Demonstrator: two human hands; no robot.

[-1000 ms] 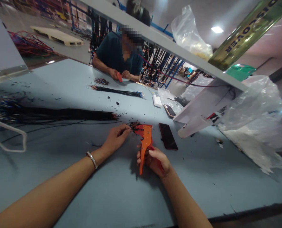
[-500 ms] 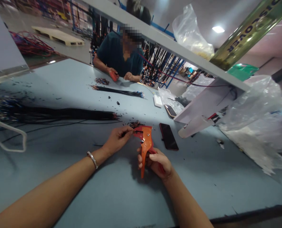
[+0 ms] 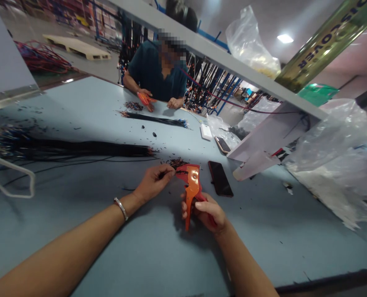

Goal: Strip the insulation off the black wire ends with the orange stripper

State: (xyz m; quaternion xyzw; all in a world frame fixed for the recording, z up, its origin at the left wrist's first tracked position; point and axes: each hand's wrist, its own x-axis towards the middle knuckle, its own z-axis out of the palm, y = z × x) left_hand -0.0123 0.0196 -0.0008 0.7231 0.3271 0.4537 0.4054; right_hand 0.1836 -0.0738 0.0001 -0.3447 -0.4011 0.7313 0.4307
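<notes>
My right hand (image 3: 206, 212) is wrapped round the handles of an orange wire stripper (image 3: 192, 187), which stands upright over the blue table (image 3: 158, 251). My left hand (image 3: 154, 181), with a metal bracelet at the wrist, pinches a thin black wire (image 3: 170, 173) and holds its end at the stripper's jaws. A small pile of stripped insulation bits (image 3: 177, 162) lies just behind the tool. A long bundle of black wires (image 3: 78, 148) stretches across the table to the left.
A black phone (image 3: 220, 178) lies right of the stripper; another phone (image 3: 223, 144) and a white box (image 3: 205, 132) sit further back. Crumpled plastic sheeting (image 3: 335, 152) fills the right. Across the table a person works with an orange tool (image 3: 146, 100) beside another wire bundle (image 3: 155, 119).
My right hand squeezed the stripper handles closer together and shifted slightly right. My left hand stayed at the jaws with the wire. The person opposite moved their orange tool leftward.
</notes>
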